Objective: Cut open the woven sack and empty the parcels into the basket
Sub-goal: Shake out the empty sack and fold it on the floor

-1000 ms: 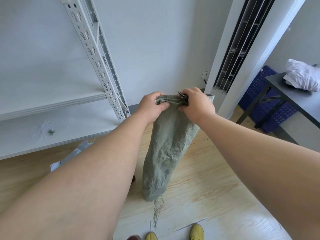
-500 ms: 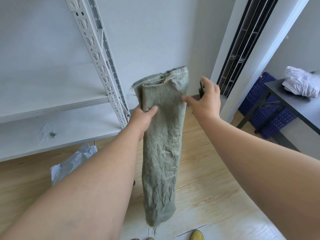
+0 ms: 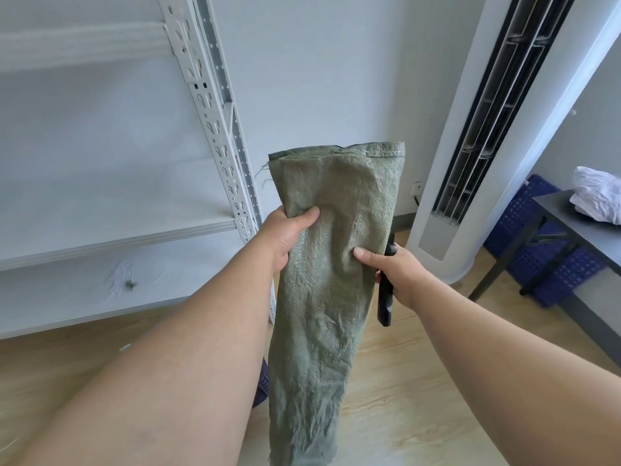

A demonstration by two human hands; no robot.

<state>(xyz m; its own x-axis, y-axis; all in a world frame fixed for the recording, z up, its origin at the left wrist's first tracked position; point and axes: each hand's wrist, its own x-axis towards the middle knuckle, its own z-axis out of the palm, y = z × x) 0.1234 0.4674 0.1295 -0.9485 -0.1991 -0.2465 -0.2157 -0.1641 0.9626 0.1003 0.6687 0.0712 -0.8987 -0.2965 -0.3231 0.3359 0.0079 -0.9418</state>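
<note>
Wood floor (image 3: 420, 381) | left hand (image 3: 285, 237) grips sack (image 3: 329, 280) edge | right hand (image 3: 396, 267) pinches sack, holds cutter (image 3: 385, 297)

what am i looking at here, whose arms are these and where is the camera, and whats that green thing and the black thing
There is no machine here. The camera sits on a person's head and looks forward and down, so the two bare arms are the person's own. The left hand grips a limp green woven sack, held up in the air with its stitched end on top. The right hand pinches the sack's other edge with the thumb while its fingers hold a black cutter. To the left is a white metal shelf. To the right stand a tall white air conditioner, a dark table with a white bundle on it, and a blue basket under it.
</note>
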